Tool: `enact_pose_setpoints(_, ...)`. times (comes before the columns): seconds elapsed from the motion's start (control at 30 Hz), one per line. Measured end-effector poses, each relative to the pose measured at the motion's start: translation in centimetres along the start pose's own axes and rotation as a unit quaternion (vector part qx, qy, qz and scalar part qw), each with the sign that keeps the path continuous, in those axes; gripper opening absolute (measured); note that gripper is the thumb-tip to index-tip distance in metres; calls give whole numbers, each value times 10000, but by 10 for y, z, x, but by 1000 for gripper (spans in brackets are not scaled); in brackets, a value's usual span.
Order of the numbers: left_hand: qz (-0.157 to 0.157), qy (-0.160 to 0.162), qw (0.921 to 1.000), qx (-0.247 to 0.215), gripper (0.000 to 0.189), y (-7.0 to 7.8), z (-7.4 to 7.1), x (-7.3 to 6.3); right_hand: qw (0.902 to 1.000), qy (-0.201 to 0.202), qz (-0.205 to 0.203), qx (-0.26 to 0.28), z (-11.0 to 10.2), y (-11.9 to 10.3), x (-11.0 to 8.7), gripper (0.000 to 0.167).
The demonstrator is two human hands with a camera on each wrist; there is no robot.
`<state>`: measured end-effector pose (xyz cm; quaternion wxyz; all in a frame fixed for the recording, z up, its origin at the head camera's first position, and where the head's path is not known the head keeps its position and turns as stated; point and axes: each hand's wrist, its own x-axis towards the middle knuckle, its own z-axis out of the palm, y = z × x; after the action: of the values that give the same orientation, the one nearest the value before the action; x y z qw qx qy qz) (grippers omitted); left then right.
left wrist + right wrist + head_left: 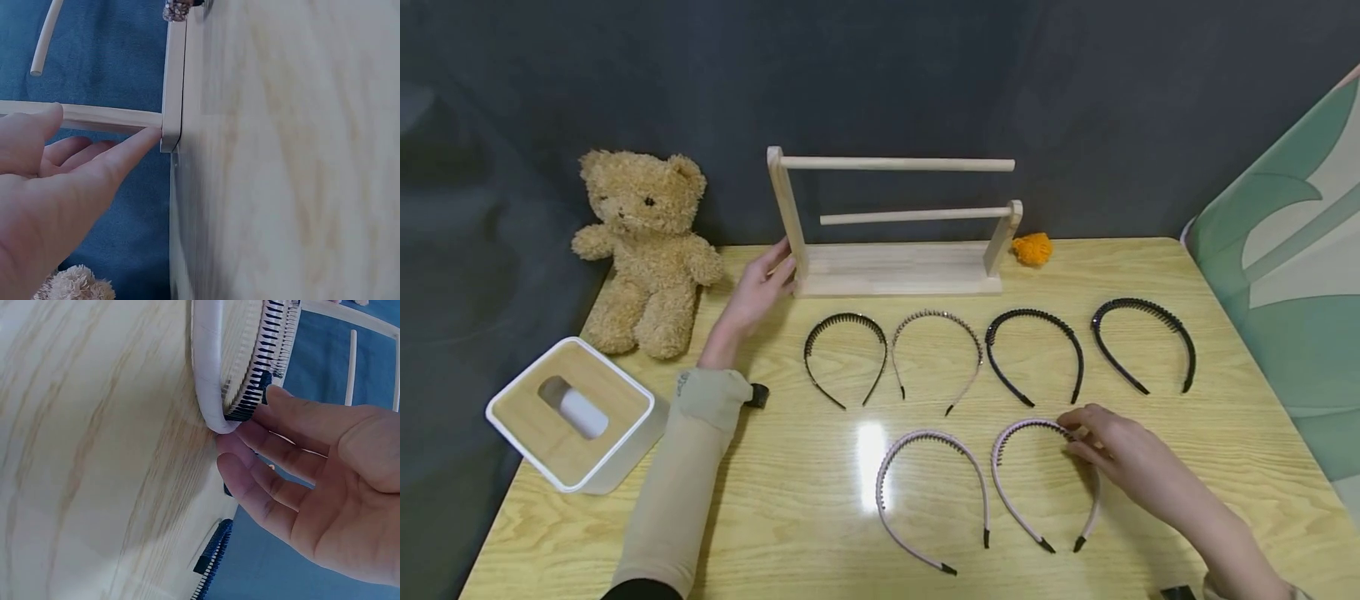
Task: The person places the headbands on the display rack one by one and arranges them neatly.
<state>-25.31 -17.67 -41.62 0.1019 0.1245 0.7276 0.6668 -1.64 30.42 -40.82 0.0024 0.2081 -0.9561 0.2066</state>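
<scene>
My right hand pinches a pale pink headband at the upper right of its arch, thumb by its comb teeth in the right wrist view. A second pink headband lies to its left. At the back, my left hand touches the left upright of a wooden rack, index finger extended along its foot in the left wrist view. The rack has two bare horizontal rods. Between rack and pink headbands lie a thin black headband, a beaded headband and two thicker black headbands.
A teddy bear sits at the back left. In front of it stands a white box with a wooden lid. An orange fluffy ball is beside the rack's right end. A dark cloth hangs behind the table.
</scene>
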Motion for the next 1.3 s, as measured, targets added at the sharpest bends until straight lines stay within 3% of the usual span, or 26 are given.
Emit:
enact_pose_setpoints(0.27, 72, -145, 9998, -66, 57, -6, -2, 2, 9999, -30, -111, 70, 2, 4, 5, 33)
enact_pose_setpoints(0.73, -75, -91, 9999, -35, 55, -4, -4, -1, 9995, -151, 289, -27, 4, 0, 9, 23)
enact_pose_setpoints(1.07, -68, 12, 9985, 541, 55, -3, 3, -3, 9994, -106, 241, -240, 8, 2, 7, 26)
enact_pose_setpoints(1.3, -9, 145, 9981, 605, 51, 2, 1, 0, 9992, 52, 339, -221, 10, 3, 9, 24)
